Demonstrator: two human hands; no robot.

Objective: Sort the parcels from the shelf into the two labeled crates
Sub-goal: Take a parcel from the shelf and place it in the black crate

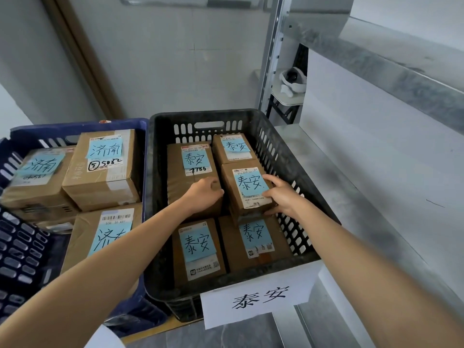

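A black crate (281, 146) with a white paper label (261, 300) reading 泰安 holds several brown parcels with blue notes. Both hands grip one of them, a small parcel (247, 189) lying on top of the others at the crate's right side. My left hand (206, 194) clasps its left edge and my right hand (282, 194) its right edge. To the left stands a blue crate (140, 126) with three visible parcels marked 济南 (103, 169).
A grey metal shelf (376, 197) runs along the right, its visible boards bare. A white headset (292, 81) lies on a small stand behind the shelf post. Another dark crate wall (20, 252) is at the far left.
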